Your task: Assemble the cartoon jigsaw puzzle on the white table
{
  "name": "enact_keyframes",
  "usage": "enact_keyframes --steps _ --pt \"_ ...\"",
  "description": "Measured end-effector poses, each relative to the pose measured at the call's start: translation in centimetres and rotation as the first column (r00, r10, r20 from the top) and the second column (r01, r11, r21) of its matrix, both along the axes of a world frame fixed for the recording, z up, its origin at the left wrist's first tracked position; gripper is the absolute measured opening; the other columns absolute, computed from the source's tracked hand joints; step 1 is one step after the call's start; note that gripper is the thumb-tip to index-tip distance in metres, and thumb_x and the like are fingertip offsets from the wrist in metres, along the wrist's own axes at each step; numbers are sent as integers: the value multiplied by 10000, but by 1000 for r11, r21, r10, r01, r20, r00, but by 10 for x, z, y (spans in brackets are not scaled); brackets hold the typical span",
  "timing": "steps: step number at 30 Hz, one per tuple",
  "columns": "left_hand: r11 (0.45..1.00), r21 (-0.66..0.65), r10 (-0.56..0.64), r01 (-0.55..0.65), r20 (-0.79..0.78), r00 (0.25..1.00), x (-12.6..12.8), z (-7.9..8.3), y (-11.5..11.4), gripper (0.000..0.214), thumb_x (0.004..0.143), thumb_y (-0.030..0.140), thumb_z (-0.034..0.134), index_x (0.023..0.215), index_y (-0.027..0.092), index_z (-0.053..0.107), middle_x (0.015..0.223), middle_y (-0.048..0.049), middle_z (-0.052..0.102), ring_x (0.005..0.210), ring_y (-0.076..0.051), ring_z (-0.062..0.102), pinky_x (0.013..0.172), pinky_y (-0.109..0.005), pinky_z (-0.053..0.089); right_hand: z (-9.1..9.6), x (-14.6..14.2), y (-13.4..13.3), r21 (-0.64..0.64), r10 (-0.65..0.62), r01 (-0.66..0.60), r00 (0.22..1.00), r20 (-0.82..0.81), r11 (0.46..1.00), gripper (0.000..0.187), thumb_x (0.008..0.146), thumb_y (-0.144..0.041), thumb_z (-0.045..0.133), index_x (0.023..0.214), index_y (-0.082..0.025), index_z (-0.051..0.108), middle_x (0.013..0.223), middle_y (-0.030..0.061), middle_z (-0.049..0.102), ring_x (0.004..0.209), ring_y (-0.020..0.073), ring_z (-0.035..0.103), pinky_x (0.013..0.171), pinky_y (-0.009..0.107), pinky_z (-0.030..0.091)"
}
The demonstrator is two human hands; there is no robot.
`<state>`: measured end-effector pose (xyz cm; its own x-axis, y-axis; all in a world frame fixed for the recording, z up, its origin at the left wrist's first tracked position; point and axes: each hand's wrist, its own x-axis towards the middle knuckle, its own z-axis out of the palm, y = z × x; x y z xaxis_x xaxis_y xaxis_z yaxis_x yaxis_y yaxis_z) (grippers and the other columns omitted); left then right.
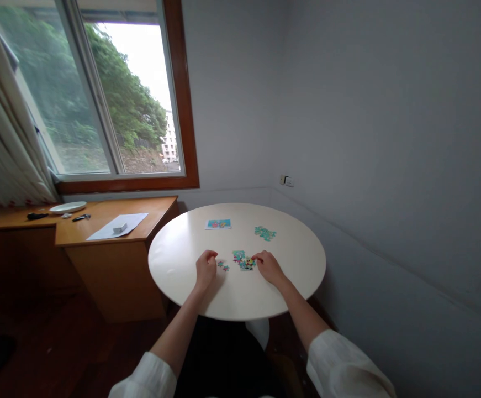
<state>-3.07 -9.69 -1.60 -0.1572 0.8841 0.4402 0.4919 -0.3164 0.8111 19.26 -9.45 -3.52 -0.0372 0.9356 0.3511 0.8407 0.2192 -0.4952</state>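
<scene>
The puzzle point(244, 261) lies on the white desk point(178, 249). My right grip point(268, 266) is at its right edge, fingers bent; whether they pinch a piece, I cannot tell. My left grip point(206, 269) curls left of the puzzle, its closure unclear. Loose pieces point(226, 268) lie just left of the puzzle; beyond it, a card point(218, 224) leftward, a pile point(264, 233) rightward.

Shiny, Smooth and Soft

We see a smooth table point(232, 301) with a soft shine. The desk point(111, 276) and window frame point(182, 83) look like glossy wood. Our puzzle pieces point(247, 264) look like printed card. The curtain point(8, 121) and our sleeves point(147, 377) are cloth. The wall point(381, 110) looks matt.
</scene>
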Motion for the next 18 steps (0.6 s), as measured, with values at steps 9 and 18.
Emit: enact_keyframes --steps 9,18 --pt "993 -105 36 -57 -186 982 -51 -4 22 274 720 96 456 942 102 616 1002 -127 640 924 -210 593 848 -345 442 1 0 -2 41 -5 6 1000 -26 999 337 757 -89 382 965 -182 631 886 46 595 846 141 501 787 229 350" --pt "992 -118 8 -47 -316 949 -53 -17 24 347 735 109 439 1045 64 590 1108 -159 593 1024 -214 551 903 -308 401 -3 0 -1 78 -34 46 988 -147 996 461 767 -124 364 1225 -157 397 773 33 560 697 146 500 656 237 365"
